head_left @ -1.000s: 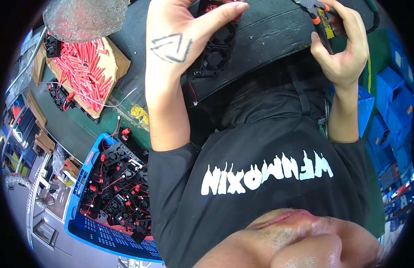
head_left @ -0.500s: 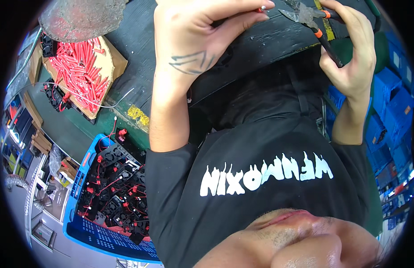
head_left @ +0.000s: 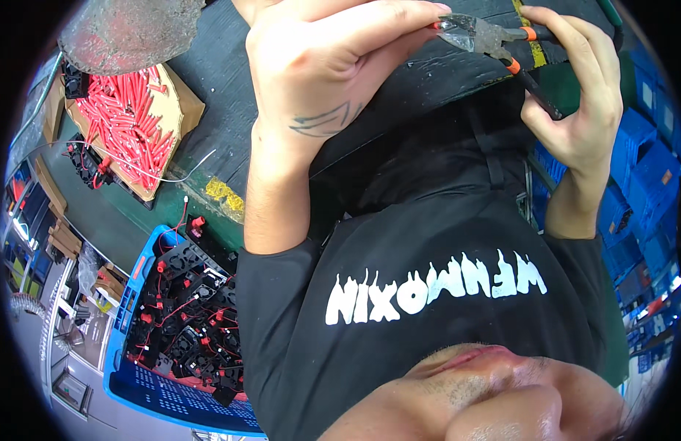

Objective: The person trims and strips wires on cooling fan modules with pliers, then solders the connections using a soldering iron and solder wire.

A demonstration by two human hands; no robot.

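Note:
Near the top of the view my left hand [head_left: 329,62] pinches a small red piece [head_left: 435,26], most of it hidden by the fingers. Its kind is unclear, though its colour matches the red sticks in the box. My right hand [head_left: 586,103] is wrapped loosely round cutting pliers [head_left: 472,35] with black and orange handles. The handles are spread. The jaws meet the end of the red piece, right at my left fingertips; whether they are closed on it I cannot tell.
A cardboard box [head_left: 187,99] of thin red sticks [head_left: 131,110] lies on the dark bench [head_left: 219,81] at left. Below stands a blue crate [head_left: 138,283] of small black fans [head_left: 190,309] with red wires. A cloudy plastic-like shape [head_left: 127,33] overhangs the box. Blue bins [head_left: 638,165] stand at right.
The pliers have moved slightly left, and their jaws now reach the red piece at my left fingertips, where a gap showed before. My left hand has turned a little.

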